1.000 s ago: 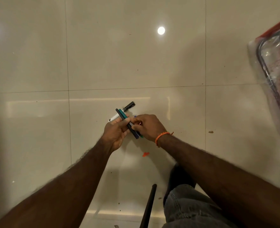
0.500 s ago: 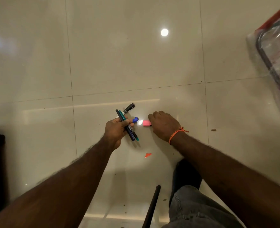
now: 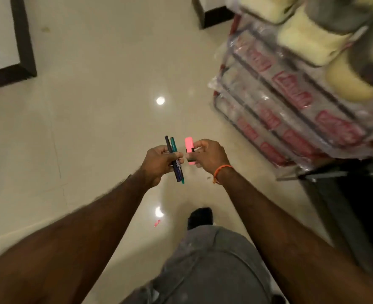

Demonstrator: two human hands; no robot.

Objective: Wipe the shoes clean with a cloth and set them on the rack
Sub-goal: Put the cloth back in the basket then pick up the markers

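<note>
While the left hand holds a clenched grip around a bundle of pens, the right hand pinches a pink highlighter just beside them, both held above the glossy tiled floor. Far right stands the plastic-wrapped rack, with blurred pale yellow shoes on its top tier.

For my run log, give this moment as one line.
left hand: grips pens | right hand: holds pink highlighter | rack: right | cloth: unseen
</note>
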